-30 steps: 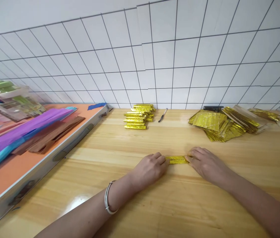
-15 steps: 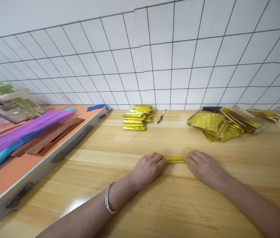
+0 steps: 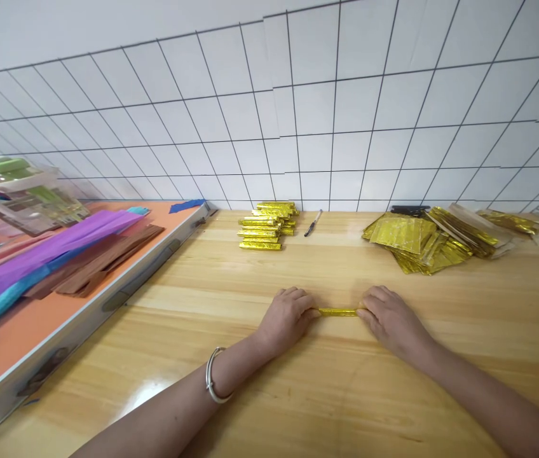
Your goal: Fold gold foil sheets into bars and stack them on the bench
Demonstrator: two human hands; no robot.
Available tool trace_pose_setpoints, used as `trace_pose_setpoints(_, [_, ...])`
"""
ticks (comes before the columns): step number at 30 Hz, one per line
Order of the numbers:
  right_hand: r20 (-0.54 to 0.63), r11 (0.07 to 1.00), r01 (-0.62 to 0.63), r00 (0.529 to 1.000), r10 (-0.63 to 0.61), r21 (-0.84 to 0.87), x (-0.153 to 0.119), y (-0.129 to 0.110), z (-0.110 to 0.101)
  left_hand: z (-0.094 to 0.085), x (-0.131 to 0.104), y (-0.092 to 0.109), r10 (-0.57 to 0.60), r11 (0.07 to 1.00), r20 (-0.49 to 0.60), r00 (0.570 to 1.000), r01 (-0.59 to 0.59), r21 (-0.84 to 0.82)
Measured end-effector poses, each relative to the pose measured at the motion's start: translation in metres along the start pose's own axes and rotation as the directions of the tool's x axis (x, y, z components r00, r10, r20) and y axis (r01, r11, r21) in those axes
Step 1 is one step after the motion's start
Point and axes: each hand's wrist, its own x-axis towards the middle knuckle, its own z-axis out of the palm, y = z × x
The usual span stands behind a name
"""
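Note:
A narrow folded strip of gold foil paper lies crosswise on the wooden table, low in the middle of the head view. My left hand pinches its left end, and a silver bangle circles that wrist. At the other end my right hand has its fingers closed on the strip. Both ends are hidden under the fingers. Beyond my hands, a stack of folded gold foil strips sits near the wall. To the right lies a loose pile of flat gold foil sheets.
A pen rests between the stack and the pile. On the left stands a raised orange board with a grey edge, bearing purple, blue and brown crepe paper and a clear container with a green lid. A tiled wall closes the back.
The foil strip between my hands looks narrower than before. My fingers have curled in more closely at its ends, and the view has shifted slightly.

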Motion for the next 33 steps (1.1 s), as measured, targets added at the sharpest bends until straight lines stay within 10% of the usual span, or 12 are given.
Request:
trace_pose_setpoints(11, [-0.055,0.994,-0.106,0.993,0.107,0.015,0.006,-0.001,0.003,0.002,0.003,-0.003,-0.143,0.990,0.009,0.990,0.143,0.010])
trace_pose_setpoints(33, [-0.083,0.986,0.143,0.987,-0.136,0.085,-0.005,0.001,0.001,0.001,-0.002,-0.006,0.136,0.990,0.004,0.991,-0.136,0.040])
